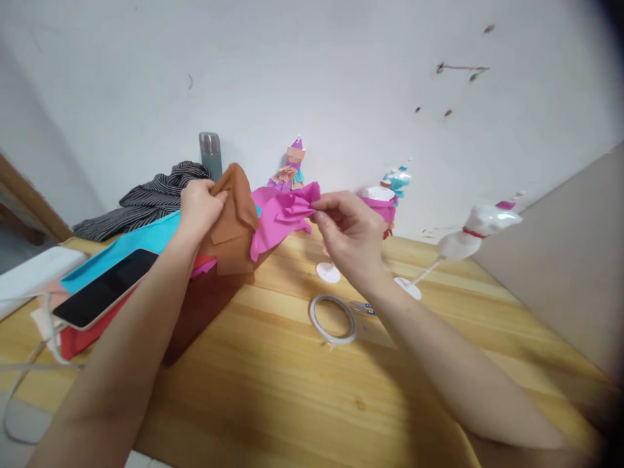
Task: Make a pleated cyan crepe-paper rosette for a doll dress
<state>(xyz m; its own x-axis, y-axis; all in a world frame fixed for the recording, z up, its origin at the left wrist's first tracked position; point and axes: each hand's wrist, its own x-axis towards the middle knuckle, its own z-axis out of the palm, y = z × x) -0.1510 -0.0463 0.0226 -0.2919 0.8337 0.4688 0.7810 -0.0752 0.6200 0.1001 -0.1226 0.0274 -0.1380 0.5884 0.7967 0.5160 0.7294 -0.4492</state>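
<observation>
My left hand (199, 207) is closed on a folded sheet of brown crepe paper (234, 208), lifted above the table. Between the thumb and fingertips of my right hand (353, 237) is the edge of a crumpled pink crepe paper sheet (285, 214), which spreads out to the left and meets the brown one. Beneath the left forearm lies a stack of coloured sheets, among them a blue sheet (141, 234) and a red sheet (92, 328). Below my right hand a roll of tape (333, 319) lies flat.
A phone (107, 286) rests on the coloured sheets beside a white cable (51, 325). Small scissors (363, 308) lie near the tape. Along the wall stand a paper-dressed figure (295, 162), a white figure on a stick (461, 244), a flask (210, 155) and striped cloth (156, 198).
</observation>
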